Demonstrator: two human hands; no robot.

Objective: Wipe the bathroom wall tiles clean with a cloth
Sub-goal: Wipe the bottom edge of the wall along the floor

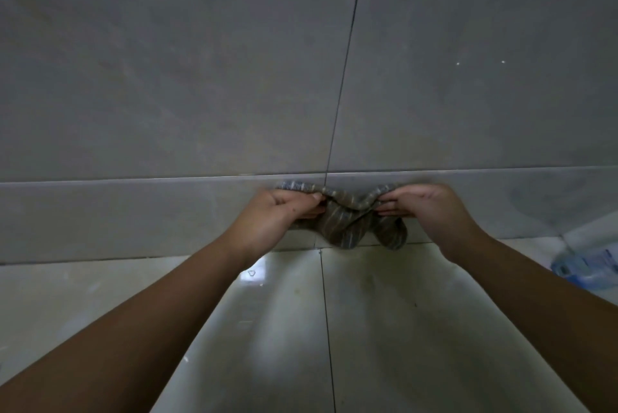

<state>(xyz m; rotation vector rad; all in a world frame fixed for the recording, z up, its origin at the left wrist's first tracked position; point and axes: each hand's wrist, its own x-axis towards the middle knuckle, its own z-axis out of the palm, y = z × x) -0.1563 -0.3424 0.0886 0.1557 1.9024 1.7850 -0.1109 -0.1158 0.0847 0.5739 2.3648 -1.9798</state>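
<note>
Both forearms reach out from the bottom edge over the glossy floor [384,329] toward the base of the wall. The left hand [281,212] and the right hand [424,208] each pinch one end of a striped cloth [354,222], so both grips are clamped on it. It hangs bunched between them, in front of the low skirting band [133,218].

The likeliest trouble is the bunching. A wadded cloth would probably meet the wall tiles [200,78] with only a small patch and leave streaks. Its hanging loops sag close to the floor, though I cannot tell whether they touch it. If they drag there, they could pick up grit and smear it onto the wall. The shine on the floor may mean it is wet, which would make footing slippery when stretching for the upper tiles.

A dark joint line [347,45] runs up the wall above the cloth and could hold dirt that a flat pass misses. At the right edge a clear plastic bottle [588,265] lies on the floor near the wall. A wide sweep to that side could knock it.
</note>
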